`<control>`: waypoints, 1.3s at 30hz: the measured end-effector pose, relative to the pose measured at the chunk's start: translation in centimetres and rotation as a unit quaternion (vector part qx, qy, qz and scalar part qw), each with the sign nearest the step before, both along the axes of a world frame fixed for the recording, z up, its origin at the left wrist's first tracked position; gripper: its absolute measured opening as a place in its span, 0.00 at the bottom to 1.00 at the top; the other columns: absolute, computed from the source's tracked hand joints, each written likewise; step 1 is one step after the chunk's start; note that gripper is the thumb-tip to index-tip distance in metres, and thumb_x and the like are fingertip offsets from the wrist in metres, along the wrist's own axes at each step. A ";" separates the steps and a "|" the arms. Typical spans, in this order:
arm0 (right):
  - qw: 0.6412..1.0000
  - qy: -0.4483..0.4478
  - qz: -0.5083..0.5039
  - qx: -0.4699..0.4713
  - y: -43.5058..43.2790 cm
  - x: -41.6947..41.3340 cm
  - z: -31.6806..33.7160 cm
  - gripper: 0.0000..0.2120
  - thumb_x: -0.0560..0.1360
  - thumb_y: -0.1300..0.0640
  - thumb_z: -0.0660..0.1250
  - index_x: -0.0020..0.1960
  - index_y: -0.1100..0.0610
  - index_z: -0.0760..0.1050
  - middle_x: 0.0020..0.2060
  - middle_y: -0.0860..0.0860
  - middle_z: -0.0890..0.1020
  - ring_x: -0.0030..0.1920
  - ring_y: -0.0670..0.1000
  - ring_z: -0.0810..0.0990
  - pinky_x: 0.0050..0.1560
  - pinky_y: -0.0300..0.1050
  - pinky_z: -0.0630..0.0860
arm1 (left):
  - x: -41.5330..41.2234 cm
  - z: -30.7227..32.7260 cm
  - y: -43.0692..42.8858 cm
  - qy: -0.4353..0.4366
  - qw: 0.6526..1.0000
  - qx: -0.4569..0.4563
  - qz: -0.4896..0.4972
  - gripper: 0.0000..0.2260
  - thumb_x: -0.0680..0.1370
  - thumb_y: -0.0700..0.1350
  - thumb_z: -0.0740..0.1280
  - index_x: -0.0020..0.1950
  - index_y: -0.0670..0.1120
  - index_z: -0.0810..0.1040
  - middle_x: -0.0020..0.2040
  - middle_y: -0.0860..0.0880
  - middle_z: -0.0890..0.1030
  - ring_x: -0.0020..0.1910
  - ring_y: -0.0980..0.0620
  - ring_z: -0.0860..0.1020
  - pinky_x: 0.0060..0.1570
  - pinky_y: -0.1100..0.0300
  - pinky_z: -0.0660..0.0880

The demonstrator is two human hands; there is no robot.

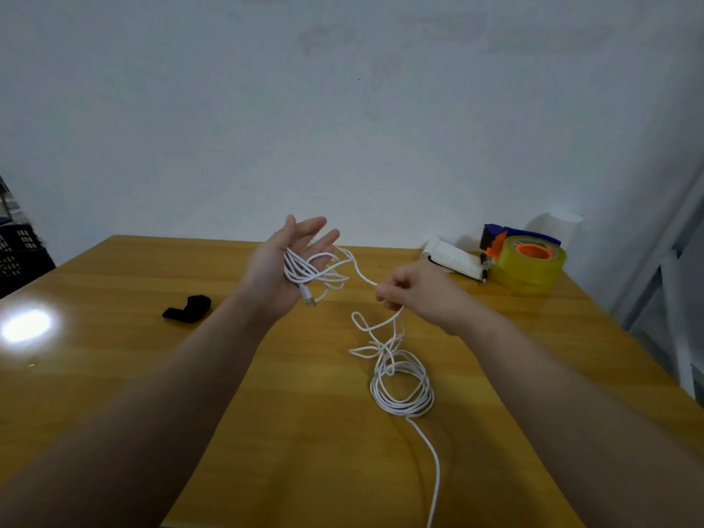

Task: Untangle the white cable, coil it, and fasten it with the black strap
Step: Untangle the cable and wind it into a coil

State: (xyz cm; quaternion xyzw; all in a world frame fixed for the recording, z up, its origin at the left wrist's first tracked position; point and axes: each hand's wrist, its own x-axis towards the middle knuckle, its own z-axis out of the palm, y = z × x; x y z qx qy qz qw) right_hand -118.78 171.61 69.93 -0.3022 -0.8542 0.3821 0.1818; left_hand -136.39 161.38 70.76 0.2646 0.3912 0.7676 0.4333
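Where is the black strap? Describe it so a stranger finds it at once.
Start at the yellow wooden table and go to its left part, beside the bright glare. There, left of the left hand, lies the black strap, touched by nothing. It is the only black crumpled lump on the table, apart from the white cable and the tape roll.

Quick tally: one white cable, one black strap left, one tape roll far right, one white notepad beside it, two hands (left hand, right hand), one surface.
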 end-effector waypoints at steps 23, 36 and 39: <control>0.885 -0.194 0.226 0.358 -2.0 -2.5 -0.1 0.27 0.76 0.70 0.55 0.68 0.47 0.70 0.49 0.50 0.68 0.43 0.52 0.71 0.41 0.47 0.69 | 0.9 -0.8 0.3 0.274 0.930 -0.221 0.107 0.29 0.72 0.71 0.58 0.71 0.61 0.68 0.75 0.55 0.63 0.74 0.51 0.61 0.59 0.55 0.61; 0.981 0.122 0.129 0.079 -2.3 -2.5 0.5 0.11 0.73 0.66 0.68 0.43 0.58 0.65 0.37 0.53 0.71 0.25 0.49 0.72 0.18 0.41 0.67 | 4.0 -1.6 1.2 0.266 0.936 -0.231 -0.015 0.14 0.78 0.45 0.55 0.34 0.42 0.68 0.20 0.48 0.68 0.18 0.52 0.65 0.21 0.66 0.62; 0.988 0.098 0.086 0.088 -1.4 -2.0 1.1 0.13 0.69 0.59 0.75 0.42 0.57 0.69 0.34 0.50 0.73 0.26 0.40 0.69 0.26 0.32 0.65 | 3.7 -1.6 1.5 0.264 0.939 -0.219 -0.011 0.19 0.80 0.52 0.58 0.31 0.46 0.65 0.22 0.51 0.62 0.17 0.57 0.58 0.18 0.68 0.54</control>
